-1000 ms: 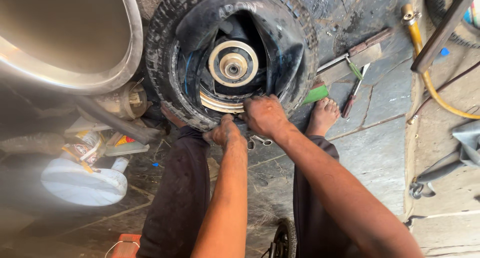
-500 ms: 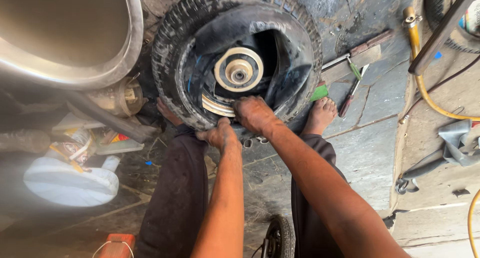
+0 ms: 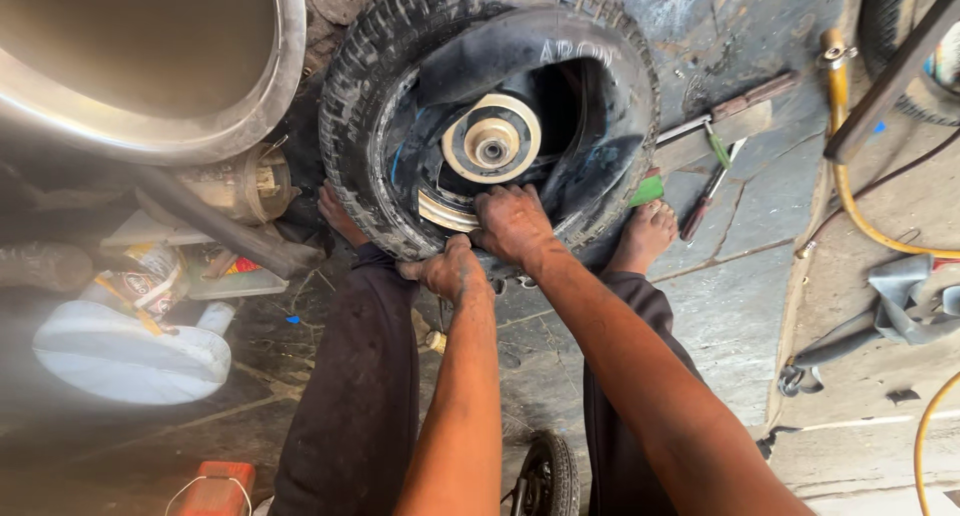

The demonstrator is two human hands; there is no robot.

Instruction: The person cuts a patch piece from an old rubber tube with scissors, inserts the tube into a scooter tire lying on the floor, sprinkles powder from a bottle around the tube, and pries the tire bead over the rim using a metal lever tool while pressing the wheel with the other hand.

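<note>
A black treaded tyre (image 3: 370,86) on a small wheel lies on the stone floor between my bare feet. Its cream-coloured hub (image 3: 490,141) with a metal centre shows inside. My right hand (image 3: 512,224) presses down on the tyre's near inner edge beside the metal rim (image 3: 445,211), fingers curled over the rubber. My left hand (image 3: 445,271) grips the tyre's near sidewall just below and left of it. Both hands are dirty with grease. My legs in dark trousers run back on either side of my arms.
A large metal basin (image 3: 150,66) fills the upper left. White tub (image 3: 130,356) and clutter lie left. Hand tools (image 3: 705,191) and a green object (image 3: 648,189) lie right of the tyre. A yellow hose (image 3: 850,186) runs along the right. A small wheel (image 3: 545,476) sits near my knees.
The view has shifted so the tyre sits higher and further right. My hands keep the same grip on the tyre's near edge, pressed slightly more onto the rubber.
</note>
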